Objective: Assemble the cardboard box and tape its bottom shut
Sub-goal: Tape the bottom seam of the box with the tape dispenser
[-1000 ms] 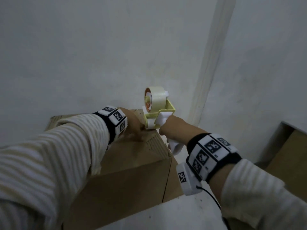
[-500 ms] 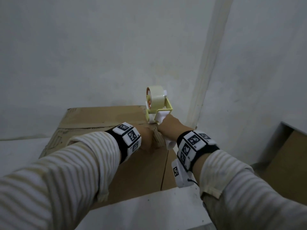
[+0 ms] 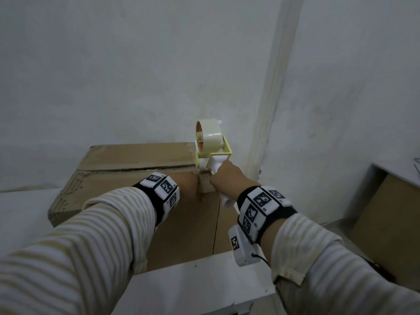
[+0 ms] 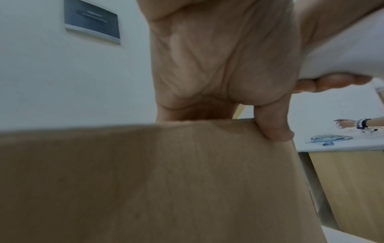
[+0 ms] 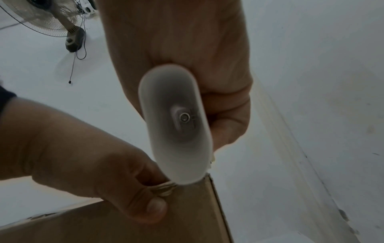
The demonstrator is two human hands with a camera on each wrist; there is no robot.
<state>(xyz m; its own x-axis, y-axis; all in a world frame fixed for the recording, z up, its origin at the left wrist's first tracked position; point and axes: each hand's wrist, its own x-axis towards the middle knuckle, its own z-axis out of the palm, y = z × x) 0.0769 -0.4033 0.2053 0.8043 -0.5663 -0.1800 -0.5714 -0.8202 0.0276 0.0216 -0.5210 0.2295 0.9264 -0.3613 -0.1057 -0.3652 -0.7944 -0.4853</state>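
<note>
A brown cardboard box [image 3: 136, 162] lies on a white table, its flaps folded flat with a seam across the top. My right hand [image 3: 227, 178] grips the white handle [image 5: 174, 125] of a yellow tape dispenser [image 3: 211, 153] at the box's top right edge, its tape roll [image 3: 210, 137] standing above. My left hand [image 3: 188, 185] sits just left of it on the same edge. Its thumb [image 5: 153, 208] presses a crumpled tape end [image 5: 164, 189] against the box side [image 4: 145, 180], and its fingers reach over the top edge, hidden there.
The white table [image 3: 204, 280] runs toward me below the box. A white wall and a corner pillar [image 3: 272, 110] stand close behind. A wooden cabinet [image 3: 386, 223] is at the right. A floor fan [image 5: 47, 21] and another person's hand [image 4: 349, 123] show far off.
My left hand has slid from the box top to the right edge under the dispenser. The view has shifted and shows more of the box top. The dispenser stays at that edge.
</note>
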